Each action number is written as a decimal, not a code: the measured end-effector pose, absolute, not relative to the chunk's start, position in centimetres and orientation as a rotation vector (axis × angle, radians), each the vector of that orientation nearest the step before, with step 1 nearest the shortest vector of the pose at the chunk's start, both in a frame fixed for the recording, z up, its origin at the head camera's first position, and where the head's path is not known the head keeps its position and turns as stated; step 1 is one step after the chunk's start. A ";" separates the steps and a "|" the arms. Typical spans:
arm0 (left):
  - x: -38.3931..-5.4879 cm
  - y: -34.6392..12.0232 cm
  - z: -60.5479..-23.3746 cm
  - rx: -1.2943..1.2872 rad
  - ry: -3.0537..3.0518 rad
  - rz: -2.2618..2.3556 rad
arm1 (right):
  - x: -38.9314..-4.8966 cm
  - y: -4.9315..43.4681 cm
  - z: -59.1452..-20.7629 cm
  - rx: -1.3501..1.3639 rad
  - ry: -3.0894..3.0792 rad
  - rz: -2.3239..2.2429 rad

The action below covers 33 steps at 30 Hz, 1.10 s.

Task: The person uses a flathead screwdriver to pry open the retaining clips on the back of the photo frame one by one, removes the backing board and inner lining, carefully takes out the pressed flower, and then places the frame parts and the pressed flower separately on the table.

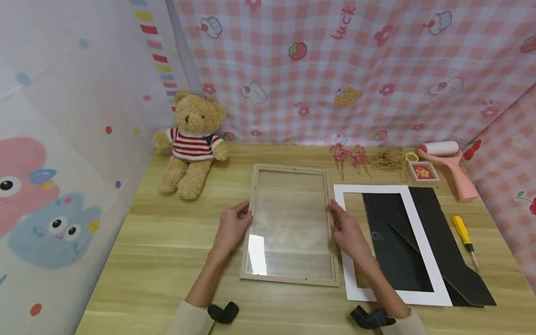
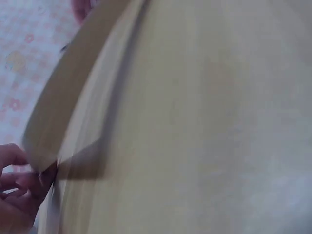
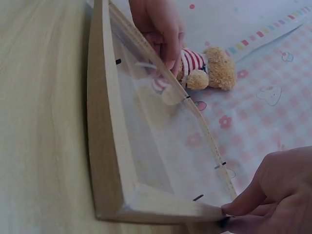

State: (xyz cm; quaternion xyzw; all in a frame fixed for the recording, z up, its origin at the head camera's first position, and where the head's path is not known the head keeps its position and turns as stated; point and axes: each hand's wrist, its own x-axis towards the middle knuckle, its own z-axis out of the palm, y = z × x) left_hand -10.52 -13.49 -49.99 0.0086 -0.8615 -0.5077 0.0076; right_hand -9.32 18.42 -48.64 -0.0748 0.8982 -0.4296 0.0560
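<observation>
A light wooden picture frame [image 1: 331, 223] with a clear pane [image 1: 289, 218] set in it is in the middle of the head view, over the table. My left hand [image 1: 233, 225] grips its left side, thumb and fingers at the edge. On the opposite side, my right hand [image 1: 349, 230] pinches the rail. Small dark tabs [image 3: 118, 62] show along the inside of the frame in the right wrist view. The left wrist view shows the frame's outer side [image 2: 73, 87] and my left hand [image 2: 19, 190] at its edge, somewhat blurred.
Right of the frame lie a white mat [image 1: 422, 242], a black backing board [image 1: 444, 232] and a yellow-handled screwdriver [image 1: 460, 229]. Behind are pink flower sprigs [image 1: 341, 153], twine [image 1: 387, 160], a small box [image 1: 423, 172] and a lint roller [image 1: 462, 186]. A teddy bear [image 1: 194, 144] sits back left.
</observation>
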 end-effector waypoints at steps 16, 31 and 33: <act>-11.5 -14.2 -50.4 0.281 -2.307 -2.497 | -9.1 17.6 -48.7 -0.234 2.962 -1.058; -10.1 -14.0 -50.1 -0.085 -2.680 -1.699 | -8.8 17.3 -48.6 -0.275 3.002 -1.028; -10.1 -13.8 -50.1 -0.093 -2.672 -1.649 | -8.8 17.3 -48.5 -0.271 3.001 -1.025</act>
